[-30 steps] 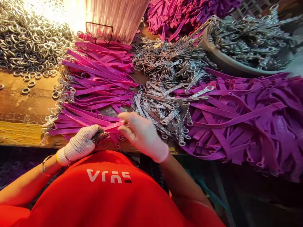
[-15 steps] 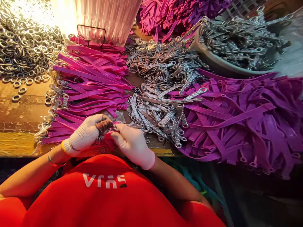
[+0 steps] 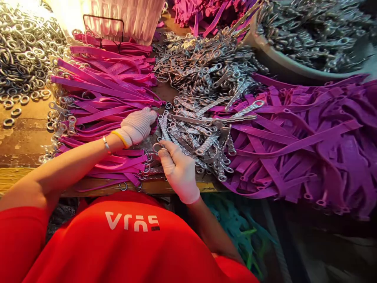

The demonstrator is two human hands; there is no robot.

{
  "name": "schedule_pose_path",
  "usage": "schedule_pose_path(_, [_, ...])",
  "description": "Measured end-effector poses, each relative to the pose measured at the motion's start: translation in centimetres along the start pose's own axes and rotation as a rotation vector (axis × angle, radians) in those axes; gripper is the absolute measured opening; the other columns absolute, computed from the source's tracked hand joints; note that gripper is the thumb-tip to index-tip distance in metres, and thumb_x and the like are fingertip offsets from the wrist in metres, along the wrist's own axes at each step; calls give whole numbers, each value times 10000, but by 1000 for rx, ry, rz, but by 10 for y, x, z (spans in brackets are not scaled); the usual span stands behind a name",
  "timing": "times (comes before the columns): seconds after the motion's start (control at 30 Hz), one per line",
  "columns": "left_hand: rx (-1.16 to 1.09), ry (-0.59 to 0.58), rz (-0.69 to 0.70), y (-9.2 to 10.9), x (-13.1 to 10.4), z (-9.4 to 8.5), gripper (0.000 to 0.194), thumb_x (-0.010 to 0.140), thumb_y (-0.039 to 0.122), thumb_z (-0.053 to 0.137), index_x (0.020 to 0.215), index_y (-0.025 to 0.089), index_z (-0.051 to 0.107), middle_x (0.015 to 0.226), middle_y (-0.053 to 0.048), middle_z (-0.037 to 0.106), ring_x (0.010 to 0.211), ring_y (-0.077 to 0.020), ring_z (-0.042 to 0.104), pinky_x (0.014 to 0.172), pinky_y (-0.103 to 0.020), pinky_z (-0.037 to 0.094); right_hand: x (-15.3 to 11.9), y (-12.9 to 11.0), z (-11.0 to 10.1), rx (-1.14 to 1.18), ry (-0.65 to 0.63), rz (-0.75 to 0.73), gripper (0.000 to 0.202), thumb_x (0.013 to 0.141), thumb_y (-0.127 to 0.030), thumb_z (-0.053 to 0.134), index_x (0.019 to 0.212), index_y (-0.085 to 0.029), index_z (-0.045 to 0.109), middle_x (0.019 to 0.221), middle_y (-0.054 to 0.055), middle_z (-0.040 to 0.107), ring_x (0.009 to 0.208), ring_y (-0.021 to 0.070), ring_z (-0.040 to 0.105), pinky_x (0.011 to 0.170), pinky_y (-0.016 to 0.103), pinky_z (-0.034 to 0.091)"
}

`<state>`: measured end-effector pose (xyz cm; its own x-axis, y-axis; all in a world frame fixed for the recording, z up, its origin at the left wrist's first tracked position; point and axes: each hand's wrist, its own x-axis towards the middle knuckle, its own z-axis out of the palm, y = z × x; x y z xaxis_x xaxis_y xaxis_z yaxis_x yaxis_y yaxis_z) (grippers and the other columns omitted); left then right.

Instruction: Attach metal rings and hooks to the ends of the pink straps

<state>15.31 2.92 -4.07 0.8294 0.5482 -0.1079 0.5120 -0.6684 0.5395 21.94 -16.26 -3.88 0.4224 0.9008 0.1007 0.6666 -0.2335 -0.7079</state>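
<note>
My left hand, in a white dotted glove, reaches over the pink straps near the pile's right edge. Its fingers are curled down, and whatever they may hold is hidden. My right hand, gloved in white, pinches a metal ring between thumb and forefinger beside the twisted metal links. Below my left hand, more pink straps with rings at their right ends lie by the table's front edge.
Loose rings are heaped at the far left. A tub of metal links stands at the back right, above purple straps. A clear ribbed plastic piece and wire frame are at the back.
My hands, together at the table edge before, have parted. My left hand has moved forward and right; my right hand has shifted slightly right with a ring. The view has shifted slightly.
</note>
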Motion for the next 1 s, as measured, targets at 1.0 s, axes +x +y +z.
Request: schedule_pose_path(1.0, [-521,95,-70,-19,-157,-8,260,938,301,532,931,126,725,851,-33,739,754,-157,639,684,-229,439,14,-53,16,-482,-393,-282,434,957,-290,575,1369,-170,511,1071,76,747,874,222,701,673,287,418])
